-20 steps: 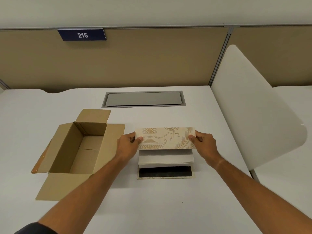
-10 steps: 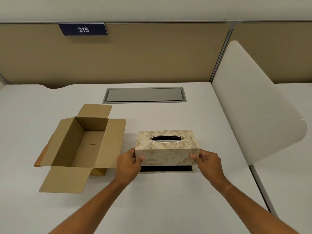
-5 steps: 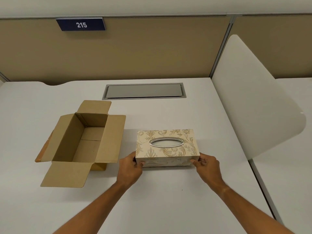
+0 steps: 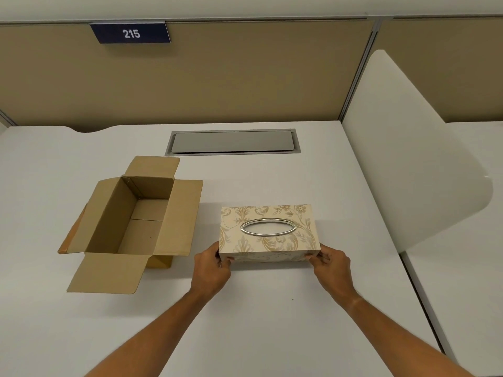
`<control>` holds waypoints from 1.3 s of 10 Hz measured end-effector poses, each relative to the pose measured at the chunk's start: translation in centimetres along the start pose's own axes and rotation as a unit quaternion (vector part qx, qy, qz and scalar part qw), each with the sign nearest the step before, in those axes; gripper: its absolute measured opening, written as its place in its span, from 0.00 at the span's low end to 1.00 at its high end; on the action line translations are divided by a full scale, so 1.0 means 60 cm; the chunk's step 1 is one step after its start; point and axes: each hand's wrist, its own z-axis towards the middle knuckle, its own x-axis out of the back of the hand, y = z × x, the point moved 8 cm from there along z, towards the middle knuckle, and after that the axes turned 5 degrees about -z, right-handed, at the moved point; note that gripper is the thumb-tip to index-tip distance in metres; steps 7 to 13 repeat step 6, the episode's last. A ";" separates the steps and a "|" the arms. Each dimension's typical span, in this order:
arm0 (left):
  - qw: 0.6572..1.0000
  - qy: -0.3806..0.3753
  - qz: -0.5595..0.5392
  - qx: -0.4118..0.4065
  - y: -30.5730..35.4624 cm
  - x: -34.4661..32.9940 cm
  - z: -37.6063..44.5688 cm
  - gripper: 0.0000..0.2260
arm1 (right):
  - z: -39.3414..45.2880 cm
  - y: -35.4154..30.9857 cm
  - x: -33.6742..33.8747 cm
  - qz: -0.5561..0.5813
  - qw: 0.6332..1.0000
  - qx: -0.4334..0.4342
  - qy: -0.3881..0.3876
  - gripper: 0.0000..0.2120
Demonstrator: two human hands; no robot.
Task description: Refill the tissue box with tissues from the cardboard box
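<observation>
Left hand (image 4: 211,270) clamped on the near left corner of the tissue box (image 4: 268,232), thumb on the front face, fingers curled round the side. Right hand (image 4: 330,265) gripping the near right corner likewise, fingers closed against the box. Tissue box flat on the white desk (image 4: 272,322), upright, oval metal-rimmed slot on top, directly at 12 o'clock from both hands. Cardboard box (image 4: 136,221) at about 10 o'clock from the left hand, near but apart from the tissue box, flaps spread, nothing visible inside. Grey cable hatch (image 4: 232,141) farther off at 12 o'clock. Sign reading 215 (image 4: 130,33) on the tan partition. White divider panel (image 4: 413,159) at 2 o'clock.
</observation>
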 end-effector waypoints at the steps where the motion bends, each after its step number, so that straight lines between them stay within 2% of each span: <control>1: 1.000 0.002 -0.005 0.007 -0.005 -0.002 0.000 0.12 | 0.001 0.001 -0.001 -0.004 1.000 0.008 0.002 0.15; 3: 1.000 -0.014 0.004 0.008 0.000 -0.003 -0.001 0.18 | 0.000 -0.004 -0.001 -0.014 1.000 0.017 0.003 0.15; 4: 0.999 -0.031 0.015 -0.010 0.019 0.000 0.002 0.25 | -0.003 -0.020 0.004 -0.034 0.999 0.038 0.002 0.18; 5: 0.996 -0.043 0.067 -0.036 0.036 0.006 0.009 0.33 | -0.001 -0.033 0.011 -0.047 0.996 0.074 0.001 0.22; 6: 0.990 -0.048 0.126 -0.049 0.068 0.013 0.025 0.43 | 0.021 -0.056 0.026 -0.096 0.992 0.074 0.019 0.30; 13: 0.990 -0.048 0.126 -0.049 0.068 0.013 0.025 0.43 | 0.021 -0.056 0.026 -0.096 0.992 0.074 0.019 0.30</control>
